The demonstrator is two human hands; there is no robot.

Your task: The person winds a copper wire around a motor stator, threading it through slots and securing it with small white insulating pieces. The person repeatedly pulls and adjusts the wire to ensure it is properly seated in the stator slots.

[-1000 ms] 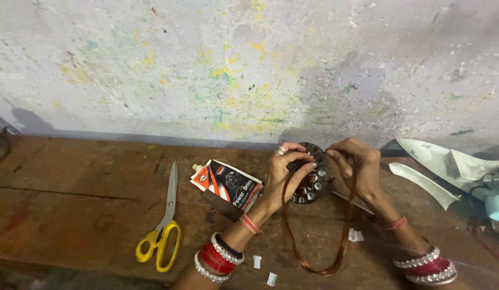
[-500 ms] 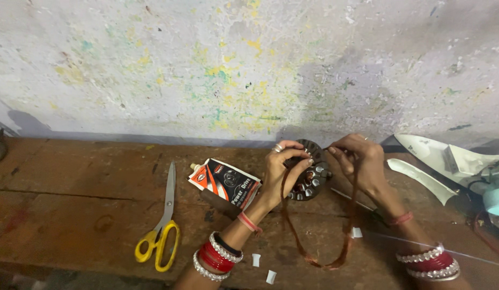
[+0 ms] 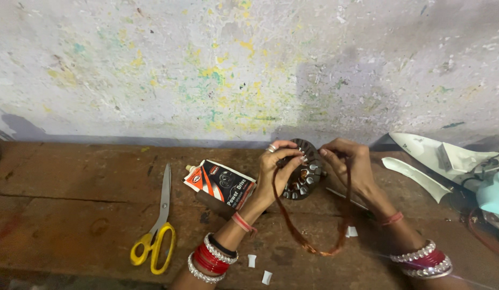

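The left hand is gripping a round slotted metal stator just above a wooden bench, fingers curled over its upper left rim and thumb pressing its face. The right hand is sitting just beside the stator's right edge, fingertips pressed together and pinching a coil of copper wire where it meets the rim. The coil is hanging down from both hands in a long loop, its lowest part lying near the bench's front edge, between the two forearms. Both wrists are wearing red and silver bangles, and each is carrying a thin red thread higher up.

A flattened tube in red, black and white is lying just left of the left hand, its nozzle pointing up-left. Further left, scissors with yellow handles are lying with blades pointing toward the wall, well apart from the hands. Small white paper scraps are lying near the left forearm, and another is sitting by the right forearm. At the right end of the bench, white fan blades are resting against the wall, with a pale blue part at the frame's edge. The wall behind is showing flaking pale paint with yellow and green specks.
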